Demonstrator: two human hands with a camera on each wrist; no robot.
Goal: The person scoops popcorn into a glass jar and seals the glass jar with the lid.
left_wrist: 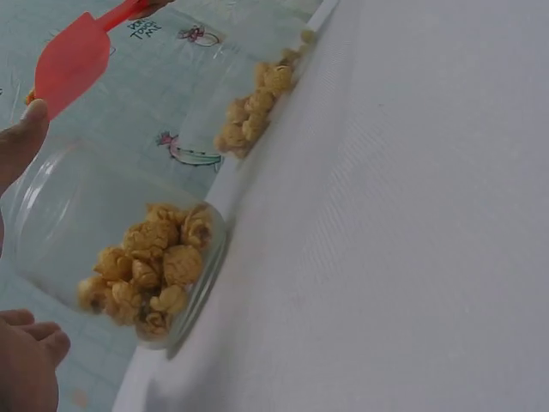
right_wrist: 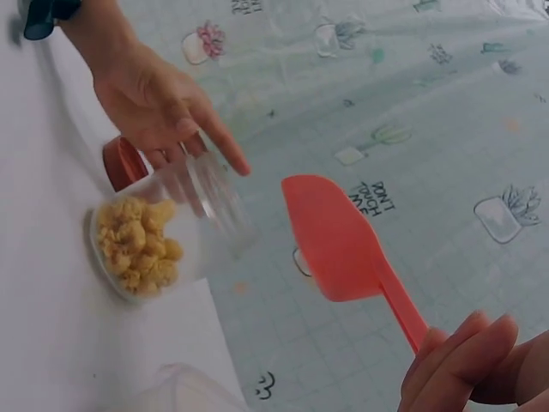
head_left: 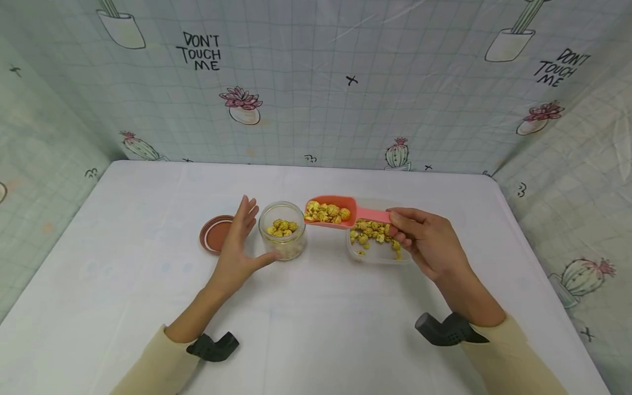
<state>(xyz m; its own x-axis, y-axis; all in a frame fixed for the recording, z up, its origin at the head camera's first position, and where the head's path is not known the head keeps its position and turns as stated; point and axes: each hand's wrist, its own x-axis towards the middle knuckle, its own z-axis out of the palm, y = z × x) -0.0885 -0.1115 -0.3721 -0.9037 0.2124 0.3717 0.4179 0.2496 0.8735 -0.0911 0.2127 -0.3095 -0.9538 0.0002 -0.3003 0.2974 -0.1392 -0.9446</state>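
My right hand grips the handle of a red scoop, its bowl loaded with yellow popcorn. The bowl is held above the table, close to the right of the rim of a clear jar. Popcorn fills the lower part of the upright jar. Around the jar's left side my left hand is spread, thumb and fingers apart; whether it touches the glass I cannot tell. Behind and below the scoop handle sits a clear plastic container with more popcorn, partly hidden by the right hand.
A reddish-brown round lid lies left of the jar, partly covered by the left hand. Everything stands on a white table. A printed cloth with cactus drawings hangs behind and at both sides.
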